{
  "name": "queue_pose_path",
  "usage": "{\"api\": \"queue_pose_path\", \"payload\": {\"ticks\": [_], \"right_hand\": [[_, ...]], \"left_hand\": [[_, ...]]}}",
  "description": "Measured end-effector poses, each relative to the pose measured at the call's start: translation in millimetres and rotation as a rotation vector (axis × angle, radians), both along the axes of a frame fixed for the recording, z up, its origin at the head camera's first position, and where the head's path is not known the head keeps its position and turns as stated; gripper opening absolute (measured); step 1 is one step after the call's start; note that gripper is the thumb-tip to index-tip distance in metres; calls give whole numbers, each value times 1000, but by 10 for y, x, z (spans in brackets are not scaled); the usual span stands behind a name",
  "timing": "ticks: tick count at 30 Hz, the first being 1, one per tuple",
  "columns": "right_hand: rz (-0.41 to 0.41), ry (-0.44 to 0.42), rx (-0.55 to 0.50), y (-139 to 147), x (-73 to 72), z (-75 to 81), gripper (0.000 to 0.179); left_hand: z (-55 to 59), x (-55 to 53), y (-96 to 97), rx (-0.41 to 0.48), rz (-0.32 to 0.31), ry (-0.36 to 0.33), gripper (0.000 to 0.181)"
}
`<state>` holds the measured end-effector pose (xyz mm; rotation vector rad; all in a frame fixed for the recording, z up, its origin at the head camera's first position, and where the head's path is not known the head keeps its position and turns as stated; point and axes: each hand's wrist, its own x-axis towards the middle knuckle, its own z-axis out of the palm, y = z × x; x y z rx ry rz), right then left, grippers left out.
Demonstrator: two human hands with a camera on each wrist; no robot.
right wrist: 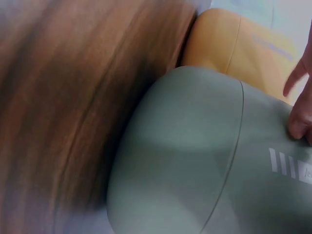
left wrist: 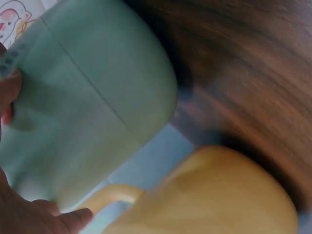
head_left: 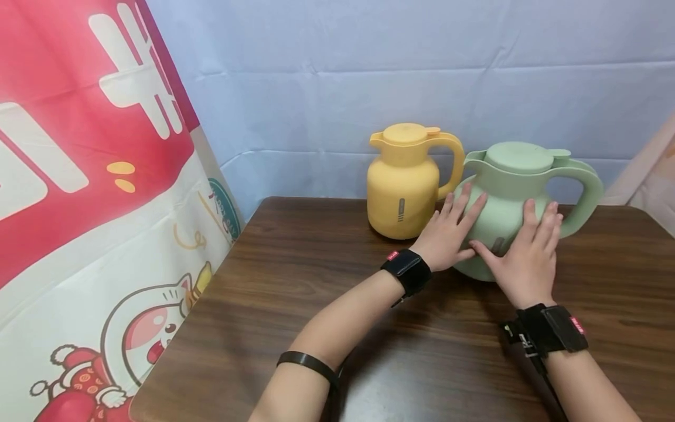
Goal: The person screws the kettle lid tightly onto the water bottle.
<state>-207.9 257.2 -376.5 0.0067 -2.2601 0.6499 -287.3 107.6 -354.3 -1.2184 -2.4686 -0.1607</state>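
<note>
A pale green jug (head_left: 495, 202) with a round lid, a spout at its left and a handle at its right is on the right part of the table, its base close to the wood. My left hand (head_left: 448, 231) lays its straight, spread fingers along the jug's left side. Against its front right presses my right hand (head_left: 529, 258), fingers straight, thumb reaching toward the left hand. Both palms partly hide the jug's small grey label (right wrist: 304, 170). A yellow jug (head_left: 403, 187) stands upright just left of it, close behind the left hand, its handle (left wrist: 114, 192) toward the green jug.
The dark brown wooden table (head_left: 274, 281) has rounded corners. Behind it hangs a light blue cloth (head_left: 316, 94), and a red and white printed banner (head_left: 158, 234) runs down the left side. Both wrists wear black straps (head_left: 408, 269).
</note>
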Motion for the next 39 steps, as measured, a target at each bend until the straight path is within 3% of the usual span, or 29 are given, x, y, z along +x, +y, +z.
{"api": "queue_pose_path", "payload": {"ticks": [7, 13, 17, 22, 27, 30, 36, 39], "right_hand": [[4, -61, -44, 86, -119, 8, 110], [-8, -112, -60, 155, -170, 14, 106], [-11, -130, -77, 160, -213, 25, 107], [-18, -151, -97, 209, -292, 44, 106], [-14, -153, -106, 278, -401, 62, 105], [-3, -154, -105, 316, -466, 60, 105], [30, -125, -106, 417, -593, 32, 104], [43, -116, -112, 477, -652, 22, 105]], "left_hand": [[9, 6, 55, -9, 19, -193, 98], [-6, 1, 106, -28, 39, -228, 92], [-88, 14, 138, -4, 31, -244, 90], [-229, 35, 192, -7, 15, -342, 89], [-292, 14, 252, -24, 33, -410, 89], [-302, -4, 282, 0, 40, -448, 88], [-272, -9, 360, 118, 16, -643, 87], [-244, -14, 394, 132, 15, -674, 86]]}}
